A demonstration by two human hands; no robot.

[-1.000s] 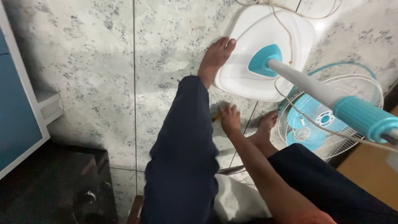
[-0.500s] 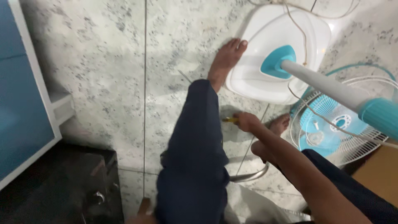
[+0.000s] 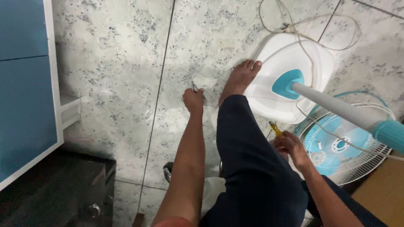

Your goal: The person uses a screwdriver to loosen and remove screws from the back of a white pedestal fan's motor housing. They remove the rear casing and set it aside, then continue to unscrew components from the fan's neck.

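Fingers of the left hand [image 3: 193, 100] pinch a thin metal piece [image 3: 195, 87] low over the floor, left of the fan base [image 3: 269, 101]; right hand [image 3: 290, 145] grips a yellow-handled screwdriver [image 3: 275, 128] below it, shaft slanting toward the base.

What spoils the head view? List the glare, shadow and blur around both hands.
Head view: soft sheen on the pale floor tiles above the left hand, which pinches a thin metal piece; dark shadow swallows the black cabinet; the right hand with its yellow-handled tool is slightly smeared; the white fan base is bright but readable.
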